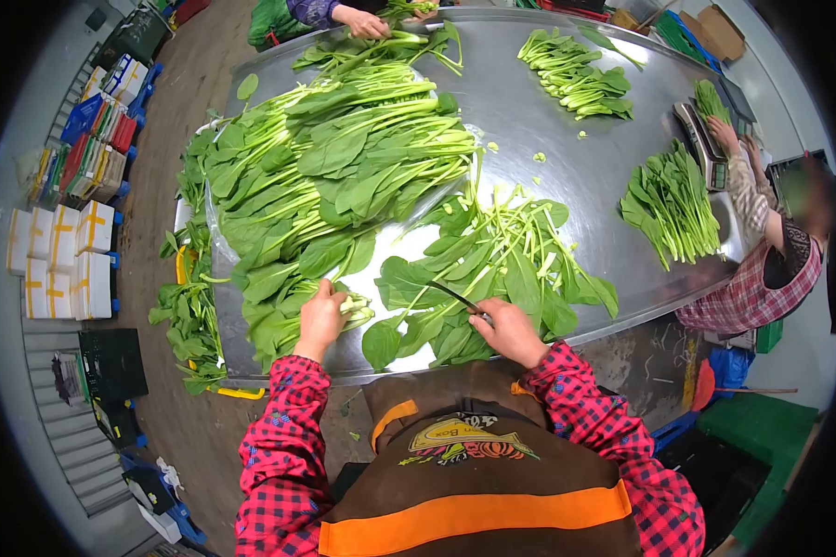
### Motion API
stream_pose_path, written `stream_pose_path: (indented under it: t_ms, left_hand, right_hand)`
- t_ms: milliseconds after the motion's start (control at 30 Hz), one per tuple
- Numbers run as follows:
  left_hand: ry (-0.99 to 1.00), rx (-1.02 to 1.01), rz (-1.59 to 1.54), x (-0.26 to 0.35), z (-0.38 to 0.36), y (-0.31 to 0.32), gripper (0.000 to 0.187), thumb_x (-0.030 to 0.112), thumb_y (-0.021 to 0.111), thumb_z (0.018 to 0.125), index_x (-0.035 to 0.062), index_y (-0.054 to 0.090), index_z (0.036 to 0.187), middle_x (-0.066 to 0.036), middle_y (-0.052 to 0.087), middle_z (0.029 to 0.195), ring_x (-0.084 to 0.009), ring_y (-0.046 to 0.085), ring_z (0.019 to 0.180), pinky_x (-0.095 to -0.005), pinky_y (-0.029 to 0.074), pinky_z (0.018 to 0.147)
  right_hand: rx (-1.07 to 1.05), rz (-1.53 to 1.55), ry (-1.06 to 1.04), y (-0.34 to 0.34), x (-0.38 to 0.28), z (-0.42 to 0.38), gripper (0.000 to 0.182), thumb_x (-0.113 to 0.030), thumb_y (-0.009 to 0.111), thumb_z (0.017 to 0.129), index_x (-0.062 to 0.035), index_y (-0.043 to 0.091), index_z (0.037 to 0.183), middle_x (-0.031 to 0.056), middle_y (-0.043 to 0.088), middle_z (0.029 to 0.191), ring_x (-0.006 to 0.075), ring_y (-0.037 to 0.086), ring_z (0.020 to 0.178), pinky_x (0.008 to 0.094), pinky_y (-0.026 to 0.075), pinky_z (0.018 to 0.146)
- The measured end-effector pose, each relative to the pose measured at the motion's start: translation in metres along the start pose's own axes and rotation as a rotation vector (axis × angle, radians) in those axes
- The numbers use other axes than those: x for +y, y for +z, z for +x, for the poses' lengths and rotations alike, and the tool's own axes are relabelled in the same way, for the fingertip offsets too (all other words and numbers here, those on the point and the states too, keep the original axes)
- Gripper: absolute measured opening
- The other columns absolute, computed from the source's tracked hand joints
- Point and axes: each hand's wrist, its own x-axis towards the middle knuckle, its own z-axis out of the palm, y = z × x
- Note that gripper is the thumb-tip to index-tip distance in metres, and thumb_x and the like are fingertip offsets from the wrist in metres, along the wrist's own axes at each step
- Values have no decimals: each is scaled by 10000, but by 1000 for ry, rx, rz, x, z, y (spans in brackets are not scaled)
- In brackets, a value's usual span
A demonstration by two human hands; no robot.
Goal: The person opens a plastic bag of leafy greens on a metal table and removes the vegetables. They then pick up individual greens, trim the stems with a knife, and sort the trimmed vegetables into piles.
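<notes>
Close to the table's front edge, my left hand (320, 318) is closed on the stems of leafy greens (279, 311), whose pale cut ends stick out to its right. My right hand (509, 332) grips the handle of a knife (453, 295), its thin dark curved blade pointing up and left over loose greens (520, 260). Those loose leaves and stems lie spread in front of my right hand. Behind my left hand rises a large pile of long-stemmed greens (344, 158). All of it rests on a metal table (492, 56).
At the right, a person in a checked apron (762, 288) reaches to greens on a scale (701, 139). Another person's hands (367, 23) handle greens at the far edge. Neat bunches (669, 204) lie at right. White boxes (63, 246) stand at left.
</notes>
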Motion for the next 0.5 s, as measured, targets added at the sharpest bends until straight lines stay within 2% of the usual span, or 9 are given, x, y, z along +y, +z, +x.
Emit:
stream_pose_path:
  t_ms: [100, 133, 167, 233, 267, 333, 367, 433, 500]
  left_hand:
    - [11, 67, -70, 14, 4, -20, 342, 166, 844, 677, 68, 723, 982, -100, 574, 1045, -334, 632, 843, -412, 524, 769]
    - [32, 205, -250, 29, 5, -37, 318, 157, 845, 677, 45, 718, 947, -106, 576, 1025, -322, 623, 824, -396, 520, 764]
    - [116, 262, -322, 41, 8, -55, 319, 159, 845, 696, 20, 708, 947, -109, 609, 981, -281, 638, 826, -361, 513, 758]
    - [49, 165, -588, 70, 10, -82, 258, 141, 832, 743, -5, 705, 914, -82, 674, 920, -217, 662, 781, -328, 520, 729]
    - [54, 164, -593, 81, 10, -89, 258, 141, 832, 743, -5, 705, 914, -82, 674, 920, -217, 662, 781, -328, 520, 729]
    - [-138, -63, -1011, 99, 11, -98, 240, 125, 808, 799, -14, 711, 969, -43, 712, 889, -107, 645, 782, -259, 514, 733]
    - [-129, -65, -1008, 107, 13, -99, 240, 125, 808, 799, -14, 711, 969, -43, 712, 889, -107, 645, 782, -259, 514, 733]
    - [-69, -127, -1202, 121, 15, -101, 253, 113, 794, 823, -11, 695, 1019, 12, 688, 876, -49, 589, 714, -210, 485, 668]
    - [-80, -188, -1198, 129, 17, -105, 258, 95, 783, 826, -10, 698, 1046, 13, 685, 866, -45, 580, 706, -212, 470, 642]
  right_hand:
    - [15, -39, -30, -4, -5, 1, 221, -223, 641, 902, -28, 659, 1004, 190, 644, 933, 398, 629, 865, 461, 503, 741]
    - [35, -35, -13, -8, -9, 0, 221, -223, 641, 902, -28, 659, 1004, 190, 644, 933, 398, 629, 865, 461, 503, 741]
    - [85, 79, -35, -18, -24, 0, 207, -205, 628, 913, -30, 658, 1019, 182, 641, 934, 388, 626, 872, 449, 501, 747]
    - [136, 181, -57, -35, -50, 3, 195, -186, 615, 923, -32, 657, 1034, 173, 638, 934, 379, 622, 879, 438, 499, 752]
    - [204, 159, -149, -41, -62, 7, 180, -168, 604, 930, -38, 656, 1043, 160, 634, 933, 363, 617, 884, 424, 495, 761]
    - [299, 62, -321, -46, -70, 15, 151, -148, 611, 926, -72, 656, 1048, 104, 621, 930, 308, 589, 884, 390, 477, 786]
    - [308, 60, -319, -48, -72, 19, 151, -148, 611, 926, -72, 656, 1048, 104, 621, 930, 308, 589, 884, 390, 477, 786]
    - [358, -123, -391, -52, -77, 24, 153, -160, 643, 900, -95, 661, 1037, 72, 615, 929, 285, 573, 875, 382, 461, 779]
    - [383, -157, -406, -53, -80, 28, 154, -162, 651, 892, -104, 663, 1034, 61, 611, 928, 278, 566, 878, 380, 456, 780]
